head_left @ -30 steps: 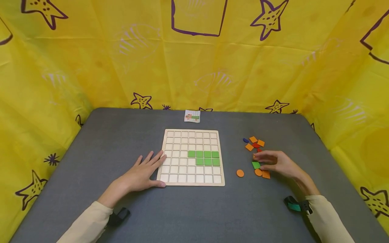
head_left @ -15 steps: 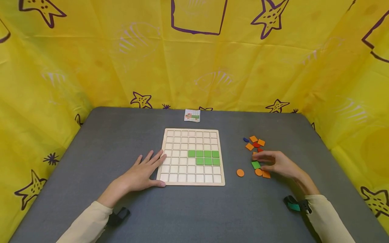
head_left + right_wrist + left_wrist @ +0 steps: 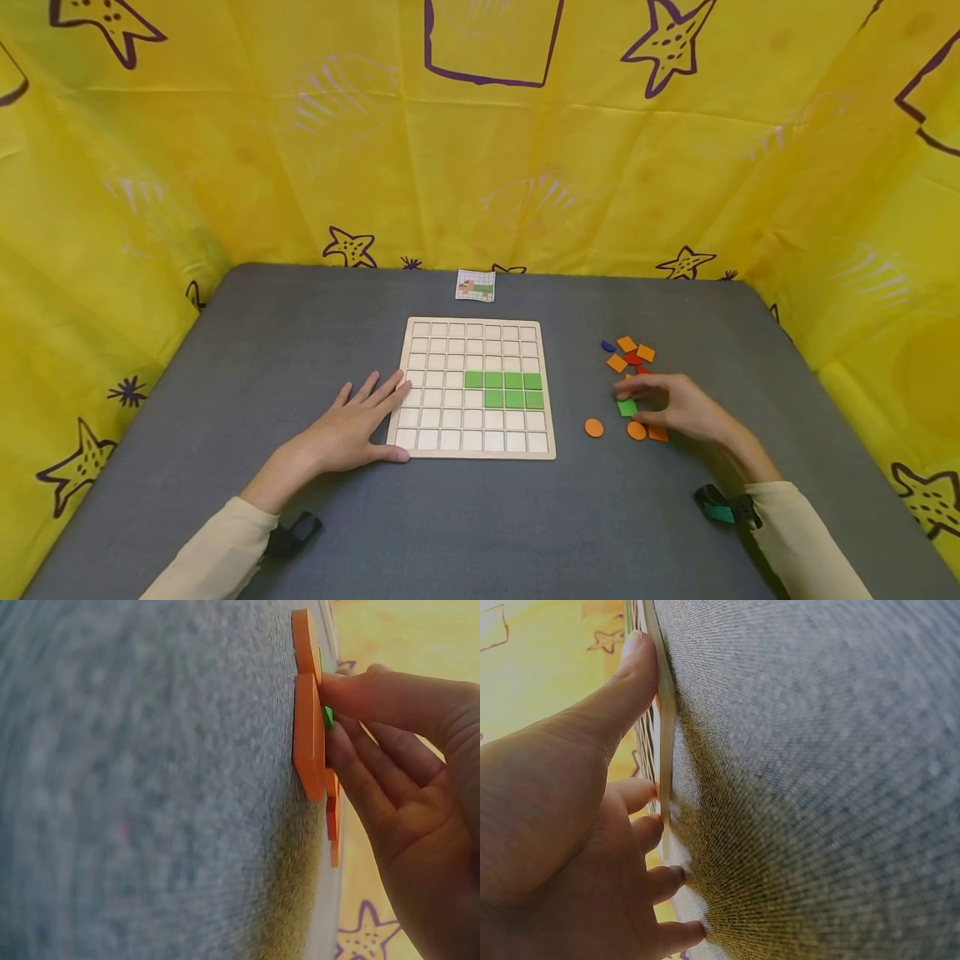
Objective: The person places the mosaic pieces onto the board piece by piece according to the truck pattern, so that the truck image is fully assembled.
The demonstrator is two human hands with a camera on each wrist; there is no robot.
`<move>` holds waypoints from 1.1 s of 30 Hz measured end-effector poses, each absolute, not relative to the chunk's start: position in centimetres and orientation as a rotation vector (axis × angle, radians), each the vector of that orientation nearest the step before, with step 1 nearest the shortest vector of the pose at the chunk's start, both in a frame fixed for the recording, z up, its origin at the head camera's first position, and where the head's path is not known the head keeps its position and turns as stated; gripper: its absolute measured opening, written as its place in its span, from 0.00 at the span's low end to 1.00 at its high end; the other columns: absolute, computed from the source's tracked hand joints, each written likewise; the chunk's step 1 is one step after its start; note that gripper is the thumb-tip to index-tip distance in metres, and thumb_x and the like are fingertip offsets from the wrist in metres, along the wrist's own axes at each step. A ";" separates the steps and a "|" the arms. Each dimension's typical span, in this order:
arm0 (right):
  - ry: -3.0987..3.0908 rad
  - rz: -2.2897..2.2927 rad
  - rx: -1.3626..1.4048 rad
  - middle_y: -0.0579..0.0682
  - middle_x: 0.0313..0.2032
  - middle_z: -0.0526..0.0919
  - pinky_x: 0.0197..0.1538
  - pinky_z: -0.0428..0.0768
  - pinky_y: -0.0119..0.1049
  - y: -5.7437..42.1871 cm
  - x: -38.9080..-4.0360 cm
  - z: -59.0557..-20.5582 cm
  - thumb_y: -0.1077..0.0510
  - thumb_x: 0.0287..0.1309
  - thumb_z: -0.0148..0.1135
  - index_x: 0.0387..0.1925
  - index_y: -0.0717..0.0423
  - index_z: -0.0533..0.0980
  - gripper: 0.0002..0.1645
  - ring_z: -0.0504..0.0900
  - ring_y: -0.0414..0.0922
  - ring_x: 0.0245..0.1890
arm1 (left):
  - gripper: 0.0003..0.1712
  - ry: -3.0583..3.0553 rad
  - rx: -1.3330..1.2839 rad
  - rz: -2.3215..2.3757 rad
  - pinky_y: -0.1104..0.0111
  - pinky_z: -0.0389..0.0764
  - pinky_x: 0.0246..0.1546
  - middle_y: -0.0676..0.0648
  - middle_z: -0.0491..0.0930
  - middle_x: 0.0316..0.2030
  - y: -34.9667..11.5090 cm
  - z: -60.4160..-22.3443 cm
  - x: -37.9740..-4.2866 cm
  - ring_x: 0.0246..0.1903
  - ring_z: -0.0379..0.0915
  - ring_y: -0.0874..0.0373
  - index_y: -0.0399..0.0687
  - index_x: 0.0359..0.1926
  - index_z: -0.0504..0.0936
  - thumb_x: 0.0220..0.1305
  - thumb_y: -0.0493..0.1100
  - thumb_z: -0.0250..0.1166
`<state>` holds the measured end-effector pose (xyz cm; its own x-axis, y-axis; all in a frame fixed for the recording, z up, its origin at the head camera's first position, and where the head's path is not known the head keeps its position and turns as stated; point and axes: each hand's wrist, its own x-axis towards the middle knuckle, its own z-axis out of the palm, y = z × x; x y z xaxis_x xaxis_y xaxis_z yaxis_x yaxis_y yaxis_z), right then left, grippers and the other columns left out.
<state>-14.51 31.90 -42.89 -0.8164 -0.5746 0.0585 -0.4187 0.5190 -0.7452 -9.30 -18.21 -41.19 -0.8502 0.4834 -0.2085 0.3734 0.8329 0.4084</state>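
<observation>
My left hand (image 3: 341, 433) lies with fingers spread at the left side of a wooden grid board (image 3: 472, 451), its thumb on the near corner and its fingertips on the left rim. In the left wrist view the thumb (image 3: 634, 679) presses the board's edge. Green square tiles (image 3: 513, 381) fill part of two rows on the board's right side. Right of the board, my right hand (image 3: 686, 406) pinches another green square tile (image 3: 626, 409) between thumb and fingers. The right wrist view shows this tile (image 3: 328, 717) mostly hidden behind an orange square (image 3: 306, 735).
Around the right hand lie an orange disc (image 3: 636, 431), an orange square (image 3: 657, 433), red pieces (image 3: 633, 359), more orange squares (image 3: 617, 363) and a blue piece (image 3: 608, 346). Another orange disc (image 3: 594, 427) sits nearer the board. A small picture card (image 3: 475, 286) lies at the table's far edge.
My right hand has shifted slightly left, and the green tile between its fingers has moved left with it. The left hand and the board have stayed still.
</observation>
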 end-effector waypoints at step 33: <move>2.631 -1.264 -0.906 0.51 0.46 0.86 0.51 0.80 0.48 27.5 -15.8 -41.9 0.69 0.49 0.73 0.57 0.63 0.78 0.30 0.84 0.45 0.46 | 0.58 2.710 0.650 0.534 0.33 0.39 0.65 0.41 0.44 0.77 -18.2 -41.1 -9.2 0.73 0.36 0.32 0.45 0.77 0.51 0.56 0.66 0.67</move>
